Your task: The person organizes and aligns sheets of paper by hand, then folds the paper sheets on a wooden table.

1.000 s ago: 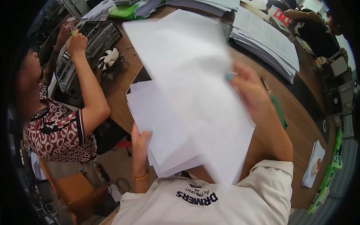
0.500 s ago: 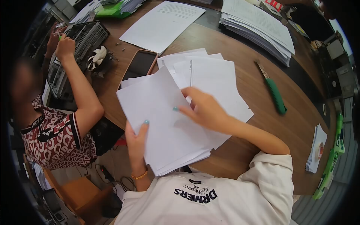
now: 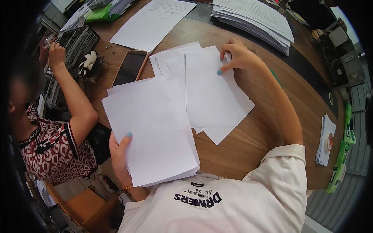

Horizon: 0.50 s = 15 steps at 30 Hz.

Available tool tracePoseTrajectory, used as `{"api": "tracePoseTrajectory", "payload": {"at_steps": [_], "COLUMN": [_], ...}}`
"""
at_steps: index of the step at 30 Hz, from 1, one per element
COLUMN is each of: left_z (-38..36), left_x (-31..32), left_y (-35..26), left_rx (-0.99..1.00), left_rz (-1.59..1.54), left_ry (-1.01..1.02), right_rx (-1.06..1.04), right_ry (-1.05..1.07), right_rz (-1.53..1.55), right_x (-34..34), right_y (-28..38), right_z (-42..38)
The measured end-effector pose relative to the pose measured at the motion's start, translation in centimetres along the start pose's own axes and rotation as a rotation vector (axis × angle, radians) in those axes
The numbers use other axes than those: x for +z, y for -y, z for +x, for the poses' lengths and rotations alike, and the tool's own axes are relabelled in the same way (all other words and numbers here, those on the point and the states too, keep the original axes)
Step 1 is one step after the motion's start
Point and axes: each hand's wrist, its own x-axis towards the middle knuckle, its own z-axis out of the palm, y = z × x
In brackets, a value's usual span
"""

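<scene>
Near my chest, my left hand [image 3: 120,153] holds a stack of white sheets [image 3: 149,130] by its left edge, thumb on top and the other fingers hidden underneath. My right hand [image 3: 237,56] is at the upper right edge of loose, fanned sheets [image 3: 210,93] on the table, thumb and fingers apart, with the thumb over the paper. Its fingers hold nothing that shows. A dark-screened phone [image 3: 131,66] lies left of the fanned sheets. The green-handled knife [image 3: 276,77] is mostly hidden behind my right forearm.
At the left, a co-worker [image 3: 58,143] reaches toward metal computer parts [image 3: 72,50] beside a fan [image 3: 88,64]. A thick paper stack [image 3: 256,19] and a printed sheet [image 3: 153,23] lie at the back. Small papers with a tape roll [image 3: 325,141] sit near the right edge.
My right hand has moved from the held stack to the far edge of the fanned sheets, and its fingers have spread. My left hand has shifted left and slightly down with the stack.
</scene>
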Motion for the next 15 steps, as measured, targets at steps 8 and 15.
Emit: {"api": "tracePoseTrajectory", "payload": {"at_steps": [8, 15], "left_z": [1.1, 1.5], "left_x": [1.2, 2.9], "left_y": [0.9, 1.1], "left_rx": [-0.025, -0.061], "left_rz": [0.049, -0.057], "left_ry": [0.079, 0.057], "right_rx": [0.097, -0.343], "right_ry": [0.018, -0.481], "right_rz": [0.055, 0.286], "right_x": [-2.0, -2.0], "right_y": [0.3, 7.8], "right_z": [0.0, -3.6]}}
